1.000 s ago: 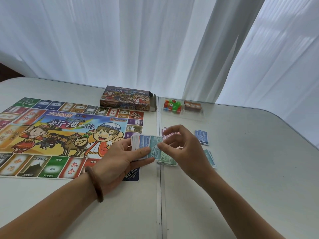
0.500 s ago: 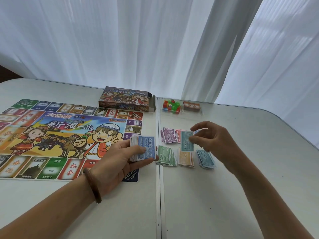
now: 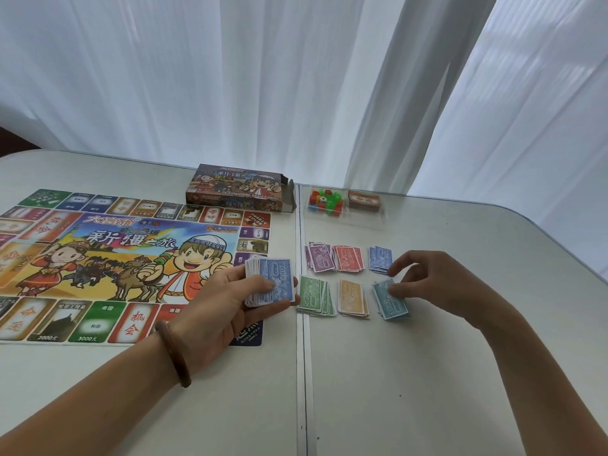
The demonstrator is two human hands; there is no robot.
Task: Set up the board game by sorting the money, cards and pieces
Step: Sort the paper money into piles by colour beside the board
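My left hand (image 3: pixel 230 301) grips a stack of play money (image 3: pixel 274 281) with a blue 2000 bill on top, held over the right edge of the game board (image 3: pixel 98 258). My right hand (image 3: pixel 437 284) hovers low over the teal bill pile (image 3: pixel 393 304), thumb tip touching the top bill, which lies flat on the pile. Sorted piles lie in two rows: purple (image 3: pixel 319 258), red (image 3: pixel 348 258) and blue (image 3: pixel 380 258) behind, green (image 3: pixel 312 296) and orange (image 3: pixel 353 297) in front, beside the teal.
The open game box (image 3: pixel 237 187) lies behind the board. A clear tray (image 3: pixel 345 222) further right holds small coloured pieces (image 3: pixel 325 199) and a brown card deck (image 3: pixel 364 200). A seam (image 3: pixel 301 373) splits the white table. White curtains hang behind.
My right hand drew a teal bill off the stack, carried it right and laid it on the teal pile. The left hand's stack now shows a blue 2000 bill on top.
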